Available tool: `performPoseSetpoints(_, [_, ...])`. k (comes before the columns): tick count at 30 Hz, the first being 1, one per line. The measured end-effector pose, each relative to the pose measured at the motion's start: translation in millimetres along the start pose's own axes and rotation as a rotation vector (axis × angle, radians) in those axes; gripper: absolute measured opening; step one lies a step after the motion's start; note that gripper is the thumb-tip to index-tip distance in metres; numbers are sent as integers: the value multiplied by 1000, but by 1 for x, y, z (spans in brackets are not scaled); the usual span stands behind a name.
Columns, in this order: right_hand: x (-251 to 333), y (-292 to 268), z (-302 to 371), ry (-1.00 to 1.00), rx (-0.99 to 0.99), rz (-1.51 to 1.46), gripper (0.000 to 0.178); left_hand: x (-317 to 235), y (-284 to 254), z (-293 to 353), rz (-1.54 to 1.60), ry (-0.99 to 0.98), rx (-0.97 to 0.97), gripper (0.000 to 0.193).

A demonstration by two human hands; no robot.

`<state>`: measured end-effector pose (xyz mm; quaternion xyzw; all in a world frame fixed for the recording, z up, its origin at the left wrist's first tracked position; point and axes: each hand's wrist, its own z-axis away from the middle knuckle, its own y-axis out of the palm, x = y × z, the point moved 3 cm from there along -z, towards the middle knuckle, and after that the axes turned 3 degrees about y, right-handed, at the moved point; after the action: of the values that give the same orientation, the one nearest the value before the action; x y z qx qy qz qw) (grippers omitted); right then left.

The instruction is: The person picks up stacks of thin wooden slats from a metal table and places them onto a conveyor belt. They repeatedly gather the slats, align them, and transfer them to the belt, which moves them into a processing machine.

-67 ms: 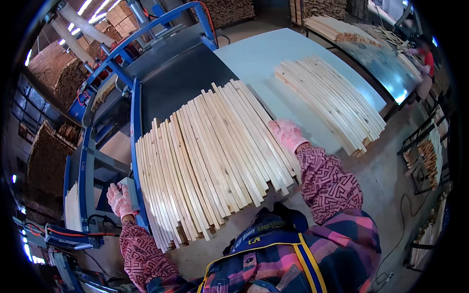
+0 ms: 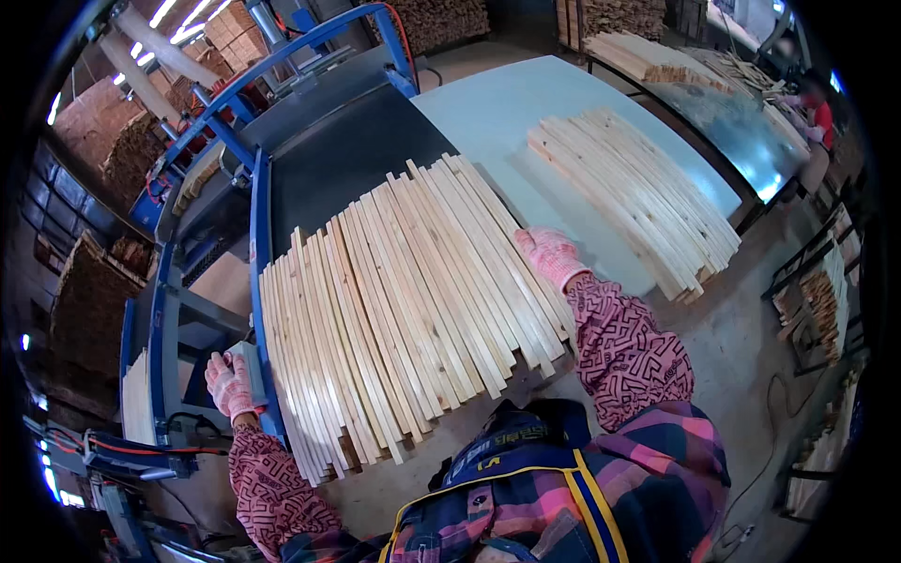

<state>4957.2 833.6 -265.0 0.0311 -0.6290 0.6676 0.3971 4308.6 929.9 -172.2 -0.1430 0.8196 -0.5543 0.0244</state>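
Observation:
A broad row of pale wooden strips (image 2: 404,300) lies side by side on the dark machine bed (image 2: 361,150), their near ends uneven. My right hand (image 2: 552,255), in a pink and white knitted glove, rests against the right edge of this row with its fingers stretched forward, holding nothing. At the far left, my left hand (image 2: 230,385), gloved alike, lies on or against a small grey box (image 2: 251,371) beside the blue machine frame (image 2: 262,225). Its fingers are extended and somewhat apart; the palm side is hidden.
A second batch of wooden strips (image 2: 638,197) lies on the pale blue tabletop (image 2: 507,94) to the right. Overhead crosses a blue bar (image 2: 310,39). At the far right a person in red (image 2: 818,122) stands by a metal-topped table (image 2: 723,122). A cable (image 2: 774,441) trails over the floor.

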Motion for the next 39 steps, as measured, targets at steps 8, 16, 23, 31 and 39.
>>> performPoseSetpoints(8, [-77, 17, 9, -70, -258, -542, 52, 6, 19, 4, 129, 51, -16, 65])
performPoseSetpoints(16, [-125, 30, 92, -172, -880, 23, 32, 2, 19, 3, 113, 6, -156, 62])
performPoseSetpoints(23, [-108, 53, 116, -151, -977, 179, 30, 12, 44, 6, 336, -17, -409, 43])
performPoseSetpoints(31, [-111, 53, 119, -68, -795, 339, 42, 14, 47, 15, 391, -49, -407, 46])
performPoseSetpoints(39, [-115, 50, 122, -91, -763, 417, 49, -60, -37, 117, 584, 260, -582, 77])
